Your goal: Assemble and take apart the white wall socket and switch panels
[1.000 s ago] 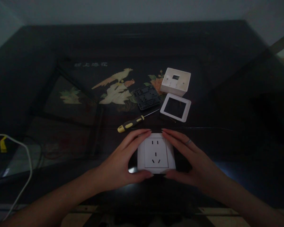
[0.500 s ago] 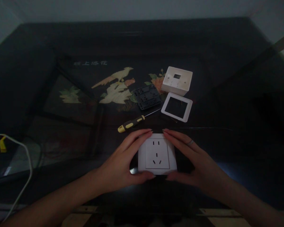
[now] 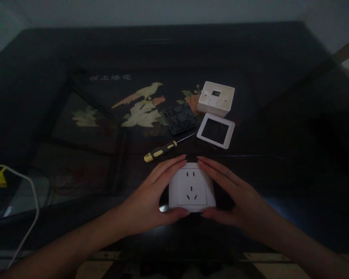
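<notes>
White socket [image 3: 191, 188] is gripped at both sides, fingers and thumbs of left hand [image 3: 151, 199] and right hand [image 3: 235, 193] curved around its edges.

- Lower centre: left hand [image 3: 145, 199] and right hand [image 3: 244, 199] hold a white five-hole wall socket [image 3: 199, 182].
- Centre: screwdriver [image 3: 160, 151] just below a black slotted plate [image 3: 180, 119].
- Right of centre: white cover frame [image 3: 230, 133] below a white mounting box [image 3: 211, 109].
- Lower left: white cable [image 3: 36, 201].

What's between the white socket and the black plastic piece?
The head view shows the screwdriver, its shaft crossing between the socket and black piece; the left hand has fingers at the socket's far edge.
</notes>
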A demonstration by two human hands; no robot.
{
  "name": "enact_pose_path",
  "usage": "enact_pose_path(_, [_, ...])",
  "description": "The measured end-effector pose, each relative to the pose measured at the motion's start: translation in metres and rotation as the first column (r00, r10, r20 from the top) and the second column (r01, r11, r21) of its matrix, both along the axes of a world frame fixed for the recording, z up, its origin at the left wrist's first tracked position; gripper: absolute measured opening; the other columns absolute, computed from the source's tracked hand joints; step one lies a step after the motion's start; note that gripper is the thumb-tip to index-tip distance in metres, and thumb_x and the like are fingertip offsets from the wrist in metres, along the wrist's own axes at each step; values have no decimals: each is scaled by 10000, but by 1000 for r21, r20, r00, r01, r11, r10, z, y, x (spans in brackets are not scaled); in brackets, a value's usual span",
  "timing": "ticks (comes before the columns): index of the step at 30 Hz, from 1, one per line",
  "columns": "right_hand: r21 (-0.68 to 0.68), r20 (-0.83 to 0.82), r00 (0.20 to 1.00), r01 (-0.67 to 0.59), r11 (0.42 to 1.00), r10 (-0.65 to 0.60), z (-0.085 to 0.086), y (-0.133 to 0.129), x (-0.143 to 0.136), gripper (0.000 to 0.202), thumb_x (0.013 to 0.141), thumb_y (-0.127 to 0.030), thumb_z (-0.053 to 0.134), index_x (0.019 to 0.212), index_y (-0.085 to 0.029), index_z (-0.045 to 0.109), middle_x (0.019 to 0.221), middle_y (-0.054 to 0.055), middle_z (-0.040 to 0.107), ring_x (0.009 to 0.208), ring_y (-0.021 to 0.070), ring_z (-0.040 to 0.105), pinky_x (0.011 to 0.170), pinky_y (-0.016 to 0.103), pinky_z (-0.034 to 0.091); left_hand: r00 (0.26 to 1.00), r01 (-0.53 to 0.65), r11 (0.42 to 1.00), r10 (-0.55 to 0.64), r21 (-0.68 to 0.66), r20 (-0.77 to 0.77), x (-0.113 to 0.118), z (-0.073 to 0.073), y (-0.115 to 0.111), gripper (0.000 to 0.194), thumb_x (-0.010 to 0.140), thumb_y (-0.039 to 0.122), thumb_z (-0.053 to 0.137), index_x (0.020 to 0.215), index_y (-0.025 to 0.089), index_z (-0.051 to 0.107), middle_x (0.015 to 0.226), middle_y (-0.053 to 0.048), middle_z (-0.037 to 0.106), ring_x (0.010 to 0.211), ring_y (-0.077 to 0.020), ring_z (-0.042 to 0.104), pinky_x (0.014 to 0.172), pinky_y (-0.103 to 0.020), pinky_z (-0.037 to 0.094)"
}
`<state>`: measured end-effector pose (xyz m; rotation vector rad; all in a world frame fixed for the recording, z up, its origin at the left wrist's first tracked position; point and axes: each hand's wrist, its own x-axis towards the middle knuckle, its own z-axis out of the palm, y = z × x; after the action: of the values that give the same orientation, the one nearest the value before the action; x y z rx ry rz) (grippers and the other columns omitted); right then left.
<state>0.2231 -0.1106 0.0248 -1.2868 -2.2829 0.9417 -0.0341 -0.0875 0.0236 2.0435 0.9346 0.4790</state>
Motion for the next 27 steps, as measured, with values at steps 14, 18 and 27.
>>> enact_pose_path(14, [-242,-171,978,72,968,-115,6,-3,-12,788,827,-300,721,1487,-292,292,1577,95,311,1479,242,301,1194,481,309,995,-74,980,86,-183,57,9,5,-3,818,768,276,769,1428,295,286,1525,-132,304,1446,-368,311,1177,-635,282])
enact_pose_path(18, [-264,-234,961,81,961,-146,3,-5,-13,792,824,-290,731,1483,-337,293,1583,63,302,1492,243,267,1203,491,289,995,-76,976,88,-205,53,9,4,-2,820,753,250,777,1411,292,288,1502,-114,347,1434,-334,332,1191,-611,268])
enact_pose_path(27, [-194,-240,966,53,980,-99,0,1,-7,833,803,-311,764,1493,-340,299,1586,73,296,1472,250,311,1184,482,330,995,-20,974,41,-224,89,-3,1,5,787,811,366,748,1464,303,314,1556,-97,336,1462,-310,313,1207,-547,280])
